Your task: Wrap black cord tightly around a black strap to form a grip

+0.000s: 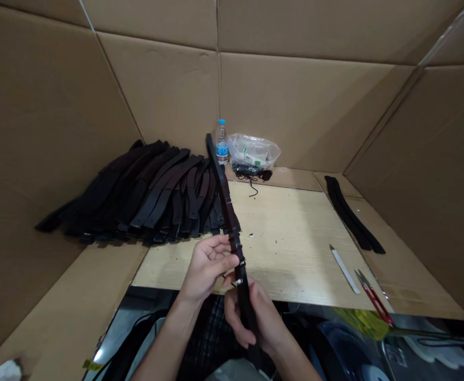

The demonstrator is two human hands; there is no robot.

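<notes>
A long, dark, slightly curved strap-like piece (227,209) stands nearly upright in front of me, its lower end toward my lap. My left hand (210,264) pinches it around the middle, thumb on its edge. Lower down, my right hand (256,320) wraps its fingers round the same piece. Between the hands a small white bit (239,282) shows on the strap, with a short dark strand beside it; I cannot make out exactly what these are. To the left lies a big heap of similar dark curved straps (160,196), some with small holes at their ends.
A water bottle (222,145) and a clear plastic bag (253,151) with dark cord (253,185) stand at the back cardboard wall (315,106). At right lie two black curved strips (351,211), a white-handled pointed tool (345,270) and red-handled scissors (375,299) near the table's front edge.
</notes>
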